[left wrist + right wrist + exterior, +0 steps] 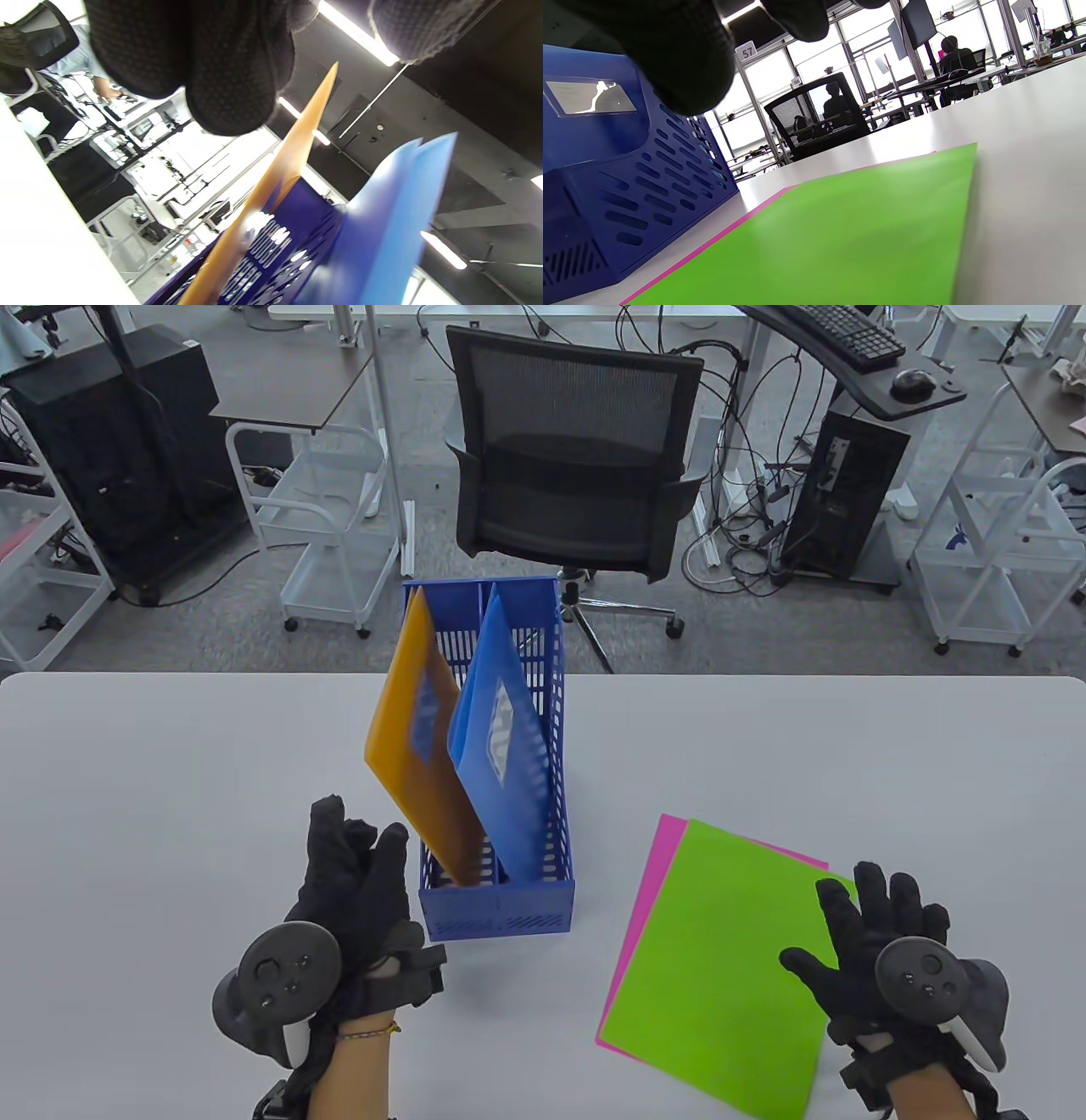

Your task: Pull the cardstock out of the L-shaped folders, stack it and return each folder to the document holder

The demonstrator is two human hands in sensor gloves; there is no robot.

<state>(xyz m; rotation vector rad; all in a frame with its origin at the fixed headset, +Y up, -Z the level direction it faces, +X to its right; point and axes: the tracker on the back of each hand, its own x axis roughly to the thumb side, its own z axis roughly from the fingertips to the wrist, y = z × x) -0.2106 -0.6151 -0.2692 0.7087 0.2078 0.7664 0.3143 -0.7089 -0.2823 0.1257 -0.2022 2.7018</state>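
A blue document holder (501, 903) stands mid-table with an orange folder (416, 746) in its left slot and a blue folder (501, 763) in its right slot, both leaning left. My left hand (356, 857) hovers just left of the holder, fingers straight, holding nothing. In the left wrist view the orange folder (271, 186) and blue folder (390, 228) rise from the holder (292, 237). A green cardstock sheet (721, 967) lies on a pink sheet (657, 857) at right. My right hand (857, 925) rests flat on the green sheet's right edge, fingers spread.
A black office chair (577, 466) stands behind the table's far edge. Bare white tabletop (170, 780) stretches left of the holder and beyond the sheets. In the right wrist view the holder (628, 186) sits left of the green sheet (840, 237).
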